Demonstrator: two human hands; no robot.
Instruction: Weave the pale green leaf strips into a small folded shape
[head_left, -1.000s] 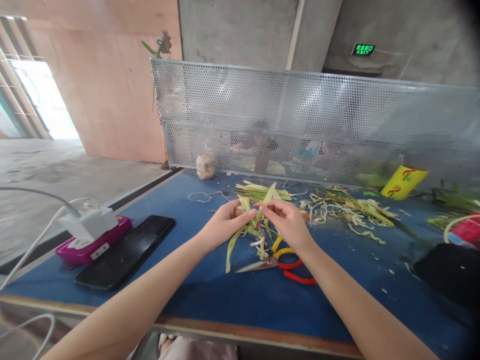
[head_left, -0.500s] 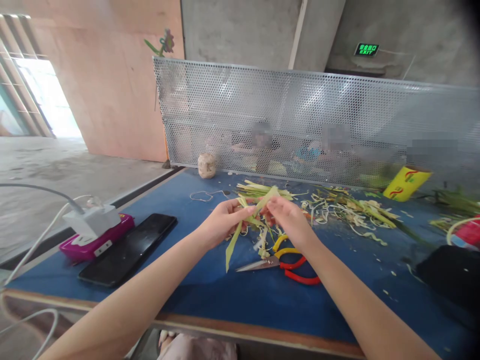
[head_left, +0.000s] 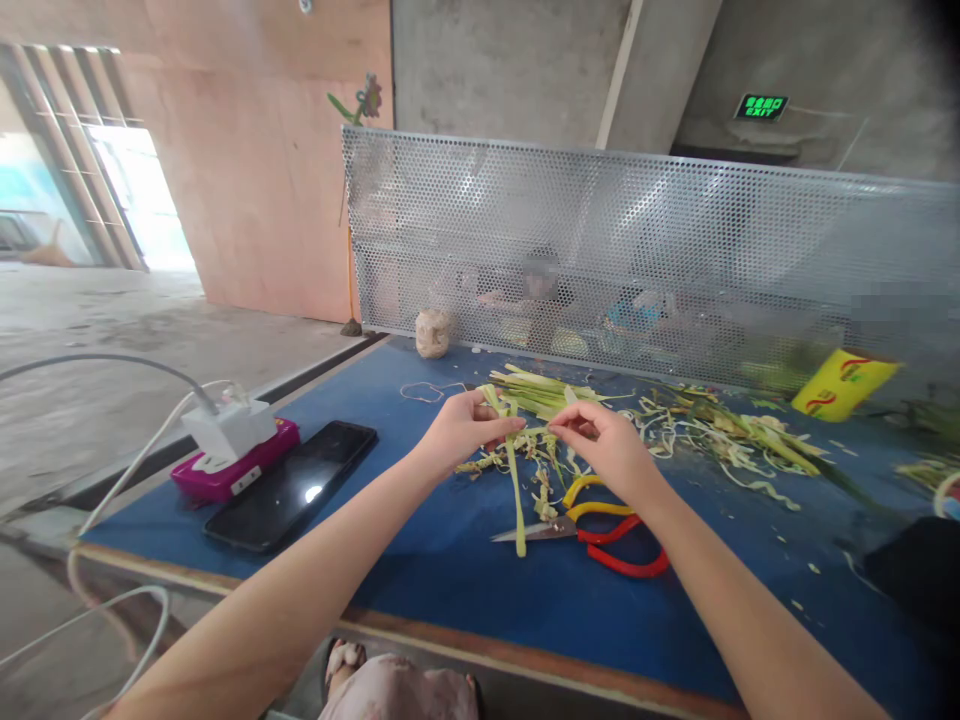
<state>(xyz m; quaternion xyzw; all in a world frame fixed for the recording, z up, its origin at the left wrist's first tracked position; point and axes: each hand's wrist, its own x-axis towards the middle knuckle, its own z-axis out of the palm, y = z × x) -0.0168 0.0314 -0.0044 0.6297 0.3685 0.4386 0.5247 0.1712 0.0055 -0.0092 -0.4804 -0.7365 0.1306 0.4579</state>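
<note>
Pinched between the thumb and fingers of my left hand [head_left: 466, 432] is a pale green leaf strip [head_left: 517, 505], folded at the top, its long end hanging down over the table. My right hand [head_left: 606, 442] is closed, thumb against forefinger, on another end of the strip, drawn out sideways between the two hands. Scissors [head_left: 613, 562] with red and yellow handles lie below the hands, blades pointing left. Behind my fingers rest a bundle of green stalks [head_left: 536, 388] and curled leaf scraps [head_left: 551, 470].
A black phone [head_left: 292, 487] and a magenta power strip [head_left: 236, 465] with a white plug lie left on the blue table [head_left: 450, 585]. A perforated metal screen [head_left: 465, 220] borders the back, people behind it. Shredded stalks [head_left: 739, 430] and a yellow wrapped roll [head_left: 844, 385] lie right.
The view has shifted, so the scene sits further right. My hands have moved apart, and the strip's end is now stretched between them, with its other end hanging straight down.
</note>
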